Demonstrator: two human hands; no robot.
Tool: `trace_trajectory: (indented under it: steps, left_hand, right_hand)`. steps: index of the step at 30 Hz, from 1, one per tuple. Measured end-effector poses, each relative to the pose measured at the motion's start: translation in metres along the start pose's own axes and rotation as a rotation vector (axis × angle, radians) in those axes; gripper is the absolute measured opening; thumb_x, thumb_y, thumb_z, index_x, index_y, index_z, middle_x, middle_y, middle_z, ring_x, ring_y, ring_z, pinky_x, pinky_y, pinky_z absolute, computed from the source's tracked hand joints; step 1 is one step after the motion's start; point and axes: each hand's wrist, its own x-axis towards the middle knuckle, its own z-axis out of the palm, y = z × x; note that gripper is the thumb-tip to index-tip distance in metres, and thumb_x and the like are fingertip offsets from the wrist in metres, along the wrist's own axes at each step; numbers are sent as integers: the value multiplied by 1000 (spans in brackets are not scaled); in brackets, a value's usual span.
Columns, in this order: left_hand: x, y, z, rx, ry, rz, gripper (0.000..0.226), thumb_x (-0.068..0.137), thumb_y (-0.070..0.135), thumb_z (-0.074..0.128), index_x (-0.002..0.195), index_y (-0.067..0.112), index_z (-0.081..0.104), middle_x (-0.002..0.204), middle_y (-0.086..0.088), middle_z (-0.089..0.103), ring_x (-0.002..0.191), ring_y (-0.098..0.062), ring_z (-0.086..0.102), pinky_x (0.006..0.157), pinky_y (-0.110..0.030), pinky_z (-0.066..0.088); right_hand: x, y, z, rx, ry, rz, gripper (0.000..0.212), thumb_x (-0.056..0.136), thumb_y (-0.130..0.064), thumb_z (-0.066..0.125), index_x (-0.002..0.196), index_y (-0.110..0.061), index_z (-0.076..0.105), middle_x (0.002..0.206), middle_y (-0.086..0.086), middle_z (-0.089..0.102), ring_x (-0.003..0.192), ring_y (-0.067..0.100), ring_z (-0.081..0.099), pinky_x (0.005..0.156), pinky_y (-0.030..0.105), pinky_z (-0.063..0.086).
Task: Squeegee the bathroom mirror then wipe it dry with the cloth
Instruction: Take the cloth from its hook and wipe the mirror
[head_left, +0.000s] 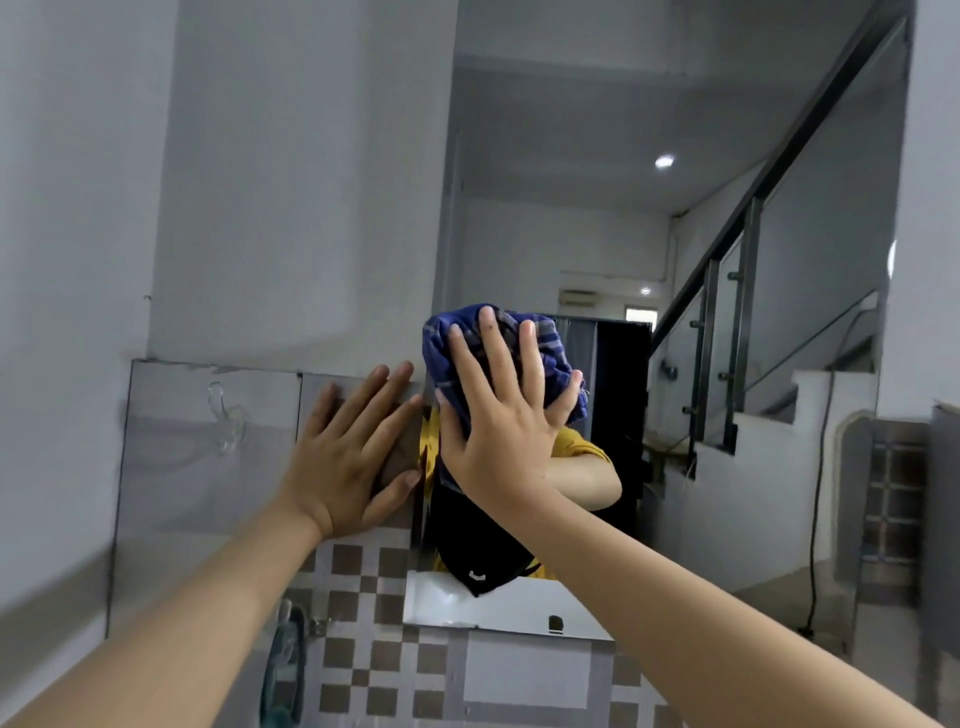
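Observation:
The tall bathroom mirror (597, 234) fills the wall ahead and reflects a room with a staircase. My right hand (501, 415) presses a bunched blue checked cloth (457, 343) flat against the glass at mid height, fingers spread over it. My left hand (353, 452) lies flat and open on the tiled wall just left of the mirror's edge, holding nothing. The reflection behind the cloth shows a yellow sleeve and a dark garment. No squeegee shows in the view.
A clear plastic hook (226, 415) is stuck on the grey tile to the left. Brown and white checked tiles (363, 577) run below. A teal object (285, 670) hangs at the lower left by a wall fitting. A small dark item (556, 622) sits at the mirror's bottom edge.

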Motion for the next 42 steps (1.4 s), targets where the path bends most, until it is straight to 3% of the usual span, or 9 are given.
trace_trajectory:
  steps: [5,9,12,17,21,26,32,34,42]
  left_hand:
    - [-1,1,-1,-34,7,1,70,86,52,38,145,13,31,154,-12,28,144,-28,22,109,-57,27]
    - [-1,1,-1,-24,-4,1,70,86,52,38,145,15,28,154,-11,27,144,-28,21,109,-58,25]
    - [-3,3,-1,-33,-15,-12,68,89,52,33,145,15,27,156,-9,22,144,-28,20,109,-59,24]
    - [-11,15,0,-90,-45,-115,64,93,55,19,150,26,8,160,3,-1,146,-26,9,112,-60,11]
    - [-10,22,-4,-109,-73,-130,63,92,58,18,149,32,9,160,-2,1,146,-30,6,110,-66,8]
    - [-20,32,-4,-111,-83,-147,63,91,59,23,147,30,18,159,-11,9,146,-32,9,104,-72,10]
    - [-29,36,10,-21,-13,-164,63,90,57,21,148,31,15,160,-5,3,146,-31,10,112,-60,-6]
    - [-29,36,14,-3,31,-163,66,87,54,28,148,30,17,160,-6,6,145,-32,12,112,-60,-4]
    - [-30,35,17,46,85,-154,65,85,52,33,144,24,30,155,-14,23,144,-34,17,113,-60,1]
  right_hand:
    - [-7,47,-22,-98,-59,-310,56,85,-40,60,139,-33,48,152,-2,39,144,27,27,111,62,6]
    - [-12,101,-46,-182,-45,-355,54,83,-43,61,135,-32,52,148,-1,45,140,28,35,109,66,10]
    - [-11,148,-66,-235,-35,-271,53,84,-45,57,134,-31,51,148,1,45,140,28,35,107,71,15]
    - [-10,219,-98,-262,-79,-56,57,86,-47,47,138,-23,43,153,7,37,144,32,26,105,75,15]
    - [-23,237,-106,-226,-53,146,58,87,-45,45,139,-19,42,155,8,32,146,31,19,106,73,11]
    - [-45,238,-100,-74,75,270,57,90,-37,45,137,-6,40,152,21,32,143,43,17,117,55,14]
    - [-67,218,-96,-55,36,600,62,88,-45,40,143,-25,20,160,1,13,147,28,5,109,69,18]
    - [-73,206,-90,-51,50,658,62,89,-46,39,144,-25,20,160,-1,12,147,27,5,106,69,22]
    - [-77,138,-62,-140,2,563,57,89,-45,35,140,-21,29,156,11,27,143,38,19,100,78,12]
